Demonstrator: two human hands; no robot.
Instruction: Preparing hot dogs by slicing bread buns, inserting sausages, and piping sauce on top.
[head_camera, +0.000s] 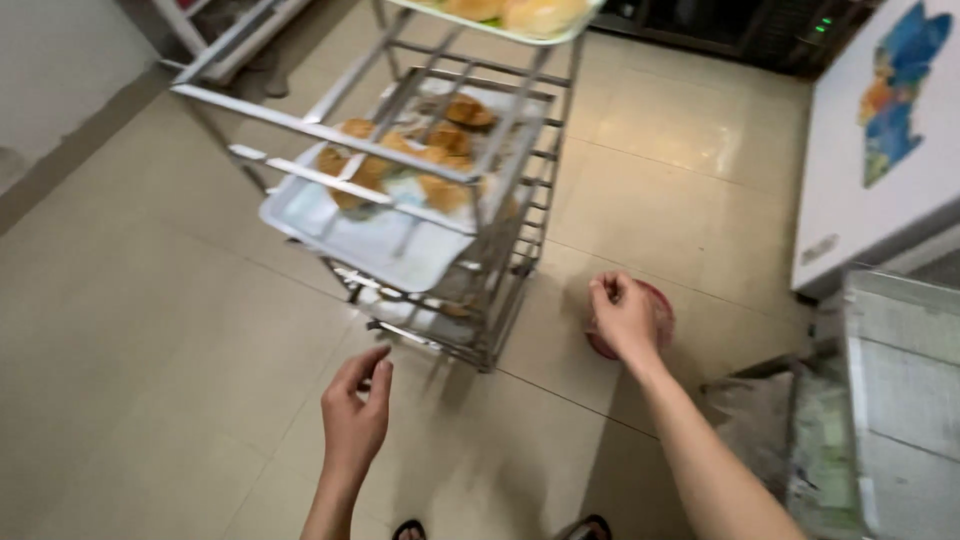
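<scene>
The tall rolling rack of bare steel bars (470, 200) stands on the beige tiled floor (150, 330), its long axis running straight up toward the camera, its lowest rails just ahead of both hands and slightly left of centre. The left hand (355, 420) is the nearer one: it lies just short of the rack's near bottom corner, fingers loosely curled and parted, grasping nothing, with the steel up and to the right of its fingertips. The right hand (622, 315) hangs to the right of the rack, apart from it, fingers drawn in toward the palm; whether anything is pinched in them cannot be told. Directly beneath that hand on the floor sits one round red bowl-like thing (655, 320), mostly hidden by it. Two trays show in the rack: a pale rectangular metal tray (360, 245) mid-height, carrying several golden-brown pastries (440, 160) at its far end, too blurred to count exactly, and a light-green tray (500, 30) at the top holding pale buns. At the right edge stand one white chest-like cabinet (870, 180) and a grey bin (900, 400).
</scene>
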